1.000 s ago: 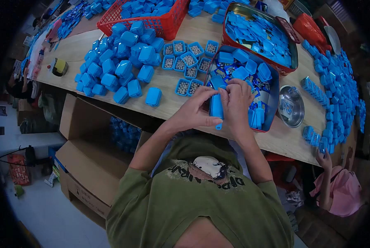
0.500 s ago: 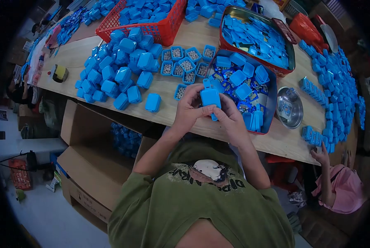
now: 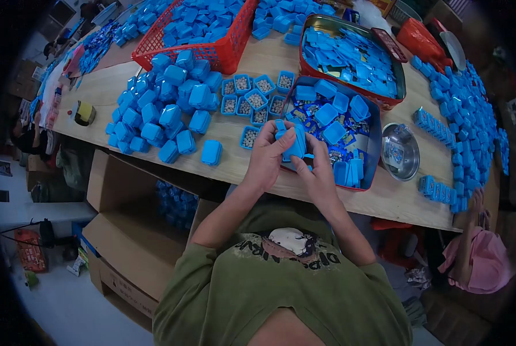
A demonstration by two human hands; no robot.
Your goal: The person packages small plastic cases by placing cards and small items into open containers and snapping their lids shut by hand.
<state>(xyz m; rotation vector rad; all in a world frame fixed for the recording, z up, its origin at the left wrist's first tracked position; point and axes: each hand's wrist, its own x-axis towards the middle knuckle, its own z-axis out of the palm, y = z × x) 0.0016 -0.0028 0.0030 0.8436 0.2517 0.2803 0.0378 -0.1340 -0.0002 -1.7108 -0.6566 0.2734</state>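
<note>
Desk: a pale wooden desk (image 3: 240,166) spreads before us, a cardboard carton (image 3: 137,242) standing open below its left part.
Blue plastic box: we hold it (image 3: 291,145) over the desk's near edge, beside the lower tin (image 3: 376,130); our fingers partly hide it, so we cannot tell whether its lid is closed.
Left hand: ours (image 3: 269,154) grips the box, thumb across its face.
Right hand: ours (image 3: 317,168) pinches its lower right part, fingers bent.
Pellet boxes: we see small open boxes of pale pellets (image 3: 255,101) clustered between the lower tin and a heap of closed blue boxes (image 3: 161,106).
Metal bowl: it (image 3: 407,172) sits just right of the lower tin.
</note>
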